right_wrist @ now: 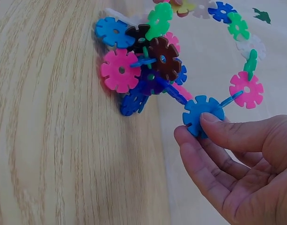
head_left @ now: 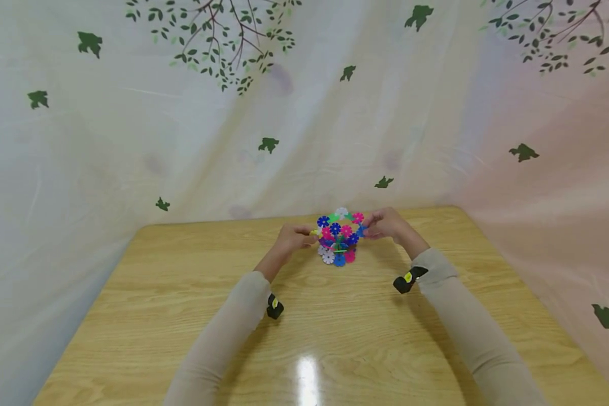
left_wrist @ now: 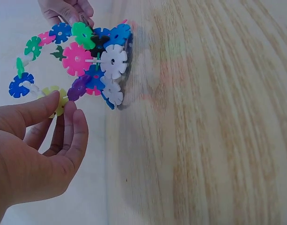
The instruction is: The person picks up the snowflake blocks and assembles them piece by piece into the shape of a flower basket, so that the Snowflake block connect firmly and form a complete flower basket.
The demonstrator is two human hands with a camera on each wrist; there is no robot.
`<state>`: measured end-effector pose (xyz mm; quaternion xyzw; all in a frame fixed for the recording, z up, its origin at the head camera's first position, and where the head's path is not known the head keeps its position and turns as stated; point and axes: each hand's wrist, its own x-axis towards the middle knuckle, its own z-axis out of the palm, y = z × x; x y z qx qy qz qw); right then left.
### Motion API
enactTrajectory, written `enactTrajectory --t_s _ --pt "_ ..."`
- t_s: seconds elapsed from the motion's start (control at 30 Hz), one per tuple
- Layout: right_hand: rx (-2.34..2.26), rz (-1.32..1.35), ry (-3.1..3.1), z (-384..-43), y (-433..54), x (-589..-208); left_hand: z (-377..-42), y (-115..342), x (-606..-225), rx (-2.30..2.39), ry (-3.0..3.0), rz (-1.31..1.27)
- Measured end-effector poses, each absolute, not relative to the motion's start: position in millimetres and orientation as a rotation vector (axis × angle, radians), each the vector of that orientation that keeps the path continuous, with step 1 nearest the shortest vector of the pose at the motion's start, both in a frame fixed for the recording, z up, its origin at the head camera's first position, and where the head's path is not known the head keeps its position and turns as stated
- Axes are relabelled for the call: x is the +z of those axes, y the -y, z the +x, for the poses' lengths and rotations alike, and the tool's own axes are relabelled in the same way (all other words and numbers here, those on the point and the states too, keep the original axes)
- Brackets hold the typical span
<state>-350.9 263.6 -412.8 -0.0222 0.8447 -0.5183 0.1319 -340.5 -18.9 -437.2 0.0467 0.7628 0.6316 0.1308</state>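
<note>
A basket-like build of interlocking plastic flower discs [head_left: 336, 229] stands on the table between both hands. Its discs are pink, blue, green, white, purple, yellow and dark brown, with a wide open ring above a narrower base. On the left side, my left hand [left_wrist: 45, 145] pinches a yellow disc [left_wrist: 54, 97] of the ring between thumb and fingers. Opposite it, my right hand [right_wrist: 246, 159] pinches a light blue disc [right_wrist: 199, 112] of the ring. A white disc [left_wrist: 114, 62] and a pink disc [right_wrist: 121, 70] belong to the base, which sits at the tabletop.
The wooden table [head_left: 335, 327] reaches from the near edge to a pale curtain [head_left: 314, 113] printed with leaves and birds, hanging close behind the build. Black wrist cameras [head_left: 410, 280] are strapped over both light sleeves [head_left: 467, 316].
</note>
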Motion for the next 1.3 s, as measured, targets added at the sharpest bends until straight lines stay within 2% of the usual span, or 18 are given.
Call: enactTrajectory --t_s 1.3 --pt "-1.43 -0.111 -2.549 -345.0 -259.1 -412.7 -341.8 27.6 -442.1 1.824 -2.257 0.13"
